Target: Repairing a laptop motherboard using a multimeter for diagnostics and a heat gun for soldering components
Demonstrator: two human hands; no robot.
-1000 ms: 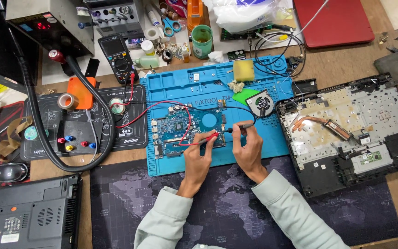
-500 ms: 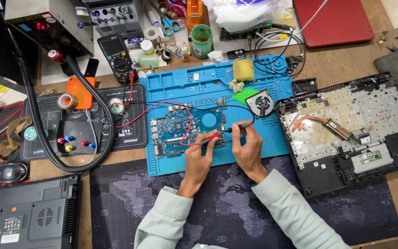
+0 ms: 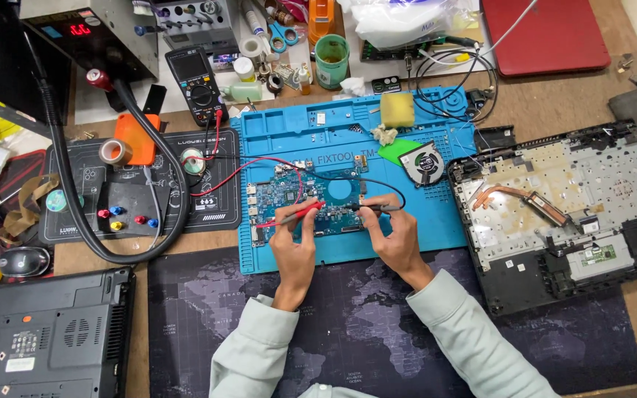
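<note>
A blue laptop circuit board point(image 3: 289, 193) lies on a blue repair mat point(image 3: 348, 147). My left hand point(image 3: 294, 247) holds a red test probe point(image 3: 305, 212), its tip on the board's left part. My right hand point(image 3: 398, 234) holds a black test probe point(image 3: 366, 209) with its tip on the board's right part. Red and black leads run up from the probes to a handheld multimeter point(image 3: 199, 82) at the back.
An opened laptop base point(image 3: 562, 214) with a copper heat pipe lies to the right. A small fan point(image 3: 422, 162) and a yellow sponge point(image 3: 397, 109) sit on the mat. Another black laptop point(image 3: 46, 335), a mouse point(image 3: 23, 261), tape rolls and a thick black hose point(image 3: 112, 250) are at left.
Both hands stay on the probes over the board; the probe tips have shifted only slightly.
</note>
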